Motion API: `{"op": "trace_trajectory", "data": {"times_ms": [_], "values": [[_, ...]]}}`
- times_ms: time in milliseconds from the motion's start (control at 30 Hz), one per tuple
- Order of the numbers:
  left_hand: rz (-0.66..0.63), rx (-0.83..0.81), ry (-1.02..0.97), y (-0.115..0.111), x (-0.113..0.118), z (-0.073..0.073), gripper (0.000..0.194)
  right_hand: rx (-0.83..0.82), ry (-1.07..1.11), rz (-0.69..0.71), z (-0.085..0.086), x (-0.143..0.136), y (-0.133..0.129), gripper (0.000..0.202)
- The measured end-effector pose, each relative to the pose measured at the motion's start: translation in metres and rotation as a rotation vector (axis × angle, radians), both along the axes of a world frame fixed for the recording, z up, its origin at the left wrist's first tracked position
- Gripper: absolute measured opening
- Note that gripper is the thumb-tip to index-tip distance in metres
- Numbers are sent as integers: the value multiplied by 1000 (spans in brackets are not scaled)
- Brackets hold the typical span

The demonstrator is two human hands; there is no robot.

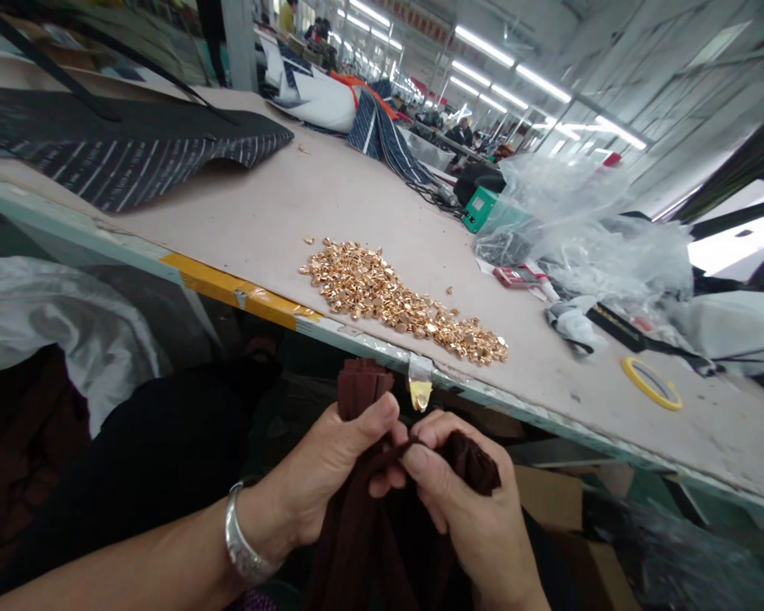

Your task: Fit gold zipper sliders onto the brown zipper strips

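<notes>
My left hand (331, 462), with a silver bangle at its wrist, is closed round a bundle of dark brown fabric strips (361, 386). The folded ends of the bundle stand up above my thumb. My right hand (468, 484) pinches a strip between thumb and forefinger, close to the left fingertips, and more bunched brown fabric (471, 462) sits in its curled fingers. Long brown lengths hang below both hands. Just beyond the hands, a pile of small shiny gold metal pieces (395, 297) lies along the table's near edge.
On the table (242, 204) lie a dark striped sheet (140, 153), a green box (480, 210), clear plastic bags (586, 221) and a yellow tape roll (652, 383). A yellow-tipped tab (420, 390) hangs from the edge. Cardboard (551, 501) is below right; people are far behind.
</notes>
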State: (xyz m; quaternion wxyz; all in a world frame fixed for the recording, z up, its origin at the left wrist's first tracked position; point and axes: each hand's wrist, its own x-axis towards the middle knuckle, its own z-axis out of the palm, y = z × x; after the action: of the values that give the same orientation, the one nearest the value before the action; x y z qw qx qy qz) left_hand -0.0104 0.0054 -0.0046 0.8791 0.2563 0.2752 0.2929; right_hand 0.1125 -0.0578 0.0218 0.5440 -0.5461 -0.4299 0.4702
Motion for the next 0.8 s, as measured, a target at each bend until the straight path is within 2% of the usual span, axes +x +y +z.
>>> {"op": "trace_trajectory", "data": {"times_ms": [67, 167, 233, 333, 400, 467, 600, 700, 800], "values": [[72, 0, 53, 3, 0, -1, 38, -40, 5, -58, -5, 4, -2, 22], [141, 92, 127, 7, -2, 1, 34, -73, -7, -140, -12, 9, -4, 21], [107, 182, 159, 7, -5, 3, 32, -49, -62, -161, -15, 11, -5, 18], [9, 270, 188, 5, -8, 6, 28, 16, -254, -157, -14, 11, -5, 13], [-28, 243, 171, 3, -8, 6, 25, 103, -414, -138, -12, 12, -5, 8], [-47, 152, 121, 2, -7, 5, 22, 258, -585, -96, -10, 13, -6, 6], [-61, -63, 53, 2, -5, 2, 21, 570, -814, 25, -9, 13, -9, 26], [-105, -77, 36, 1, -4, 1, 26, 590, -768, -63, -12, 11, -9, 28], [-134, -37, 33, 0, -4, 1, 28, 405, -530, -183, -17, 9, -9, 17]]}}
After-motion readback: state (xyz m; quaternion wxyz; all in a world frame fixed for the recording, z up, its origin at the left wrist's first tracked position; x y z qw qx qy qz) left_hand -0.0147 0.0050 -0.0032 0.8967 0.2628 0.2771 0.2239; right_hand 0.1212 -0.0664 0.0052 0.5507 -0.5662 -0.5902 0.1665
